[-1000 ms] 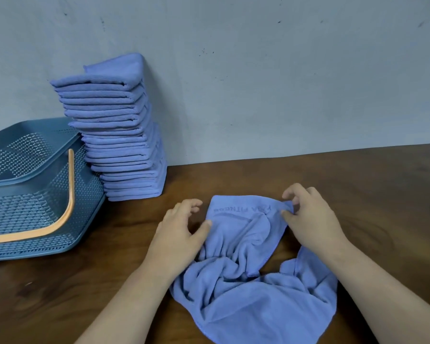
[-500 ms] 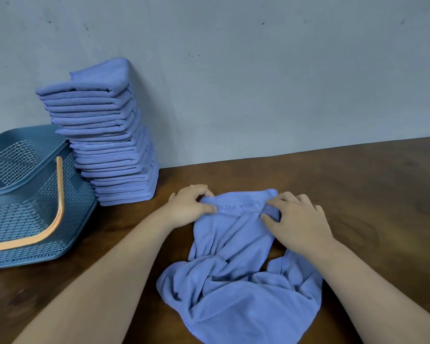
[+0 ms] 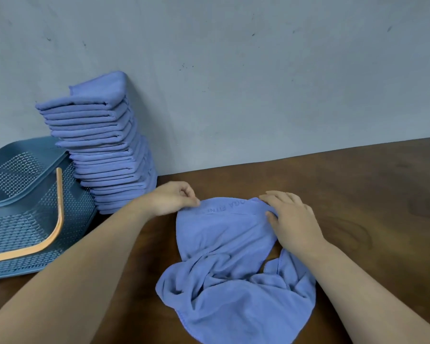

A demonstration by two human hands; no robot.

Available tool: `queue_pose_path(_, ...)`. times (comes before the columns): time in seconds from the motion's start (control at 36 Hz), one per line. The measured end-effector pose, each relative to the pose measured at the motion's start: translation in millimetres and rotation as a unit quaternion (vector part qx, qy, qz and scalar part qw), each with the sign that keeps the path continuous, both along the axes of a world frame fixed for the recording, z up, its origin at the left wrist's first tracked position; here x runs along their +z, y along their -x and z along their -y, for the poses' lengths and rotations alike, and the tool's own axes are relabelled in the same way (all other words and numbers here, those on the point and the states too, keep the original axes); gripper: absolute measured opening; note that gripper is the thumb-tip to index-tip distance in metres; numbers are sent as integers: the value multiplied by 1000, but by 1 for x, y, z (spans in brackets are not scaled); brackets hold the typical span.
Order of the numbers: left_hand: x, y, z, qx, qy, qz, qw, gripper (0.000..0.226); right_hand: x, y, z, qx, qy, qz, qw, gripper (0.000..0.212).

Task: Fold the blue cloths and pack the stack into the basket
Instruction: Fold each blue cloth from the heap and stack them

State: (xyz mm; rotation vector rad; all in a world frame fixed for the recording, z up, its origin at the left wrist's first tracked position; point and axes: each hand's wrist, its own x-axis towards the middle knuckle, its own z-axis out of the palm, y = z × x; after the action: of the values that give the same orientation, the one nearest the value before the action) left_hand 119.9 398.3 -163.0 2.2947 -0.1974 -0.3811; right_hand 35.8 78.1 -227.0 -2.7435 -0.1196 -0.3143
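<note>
Two forearms [image 3: 85, 269] are stretched forward over the table [image 3: 358, 194]. The crumpled blue cloth [image 3: 229, 269], laid on it, is pinched at its far left corner by the left hand [image 3: 170, 198] and at its far right corner by the right hand [image 3: 292, 219], each grip closed.

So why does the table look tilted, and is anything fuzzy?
Head view: the wide lens makes the table look slanted; the left hand looks slightly smeared; the letters on the loose cloth are faint; light is soft, with a weak shadow beside the stack.
</note>
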Motion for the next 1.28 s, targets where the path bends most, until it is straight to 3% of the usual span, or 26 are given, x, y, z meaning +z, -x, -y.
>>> queue_pose_path(0.08,2,0,1,-37,-57,-39,997,39,-1,2,-3,53,12,-22,998,47)
queue_pose_path(0.17,5,-2,-1,-81,-138,-64,985,51,1,3,-4,30,4,-51,998,49)
queue_pose_path(0.31,7,-11,-12,-36,-180,-40,982,55,0,4,-4,4,19,-76,997,55)
queue_pose_path(0.39,3,-12,-14,18,-208,102,973,35,-1,3,-3,6,32,-83,996,55)
queue_pose_path(0.47,-8,-9,-12,72,-268,319,906,19,-1,3,-3,-7,34,-58,998,53)
queue_pose_path(0.53,-15,5,-4,72,-287,357,886,16,3,4,-5,-13,41,2,999,48)
queue_pose_path(0.61,-30,36,7,53,-299,329,894,20,14,11,-13,1,25,76,997,31)
queue_pose_path(0.67,-42,55,10,44,-300,261,917,30,20,19,-20,13,1,40,999,27)
queue_pose_path(0.72,-52,68,10,42,-294,186,936,49,19,26,-27,12,25,-32,999,32)
queue_pose_path(0.81,-60,70,2,34,-304,130,943,67,12,26,-29,9,96,-30,995,48)
queue_pose_path(0.89,-59,55,-5,29,-310,92,946,73,8,12,-16,44,56,-82,994,63)
queue_pose_path(0.97,-58,34,-8,33,-303,82,949,72,4,0,-2,64,-18,-124,990,67)
queue_pose_path(1.03,-59,24,-7,58,-306,115,943,69,5,-1,0,42,-34,-65,996,61)
queue_pose_path(1.11,-56,26,2,96,-307,254,912,52,18,9,-7,56,-8,78,995,30)
queue_pose_path(1.17,-53,32,10,75,-258,292,918,37,23,16,-16,76,-4,79,994,9)
queue_pose_path(1.22,-48,41,17,48,-190,223,955,37,24,23,-23,78,23,17,997,11)
queue_pose_path(1.28,-48,44,23,23,-175,129,976,55,20,20,-24,66,45,-10,997,19)
